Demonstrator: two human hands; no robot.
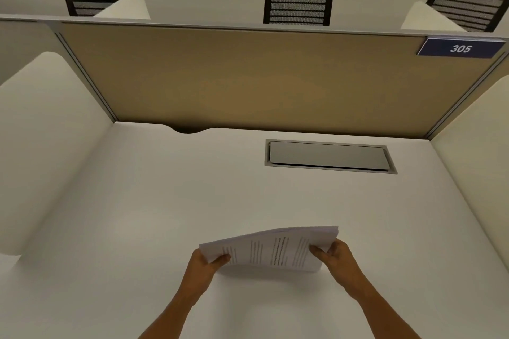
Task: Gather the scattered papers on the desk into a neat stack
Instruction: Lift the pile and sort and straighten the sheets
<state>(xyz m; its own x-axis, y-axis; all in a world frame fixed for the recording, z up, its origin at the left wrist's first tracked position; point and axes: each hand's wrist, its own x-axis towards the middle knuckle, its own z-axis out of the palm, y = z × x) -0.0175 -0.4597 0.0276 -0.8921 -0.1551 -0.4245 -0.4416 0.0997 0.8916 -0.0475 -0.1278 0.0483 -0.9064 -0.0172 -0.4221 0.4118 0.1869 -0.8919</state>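
Papers [271,249] sit lower centre of frame, bunched into one sheaf and held just above the desk [165,201]. Left hand [205,261] pinches the left short edge, right hand [334,252] grips the right one, both closed on the sheaf. Long axis runs left-right between the hands, sheets tilted with the far edge up. Edges look fanned on the right; next move is likely a tap-down to square them
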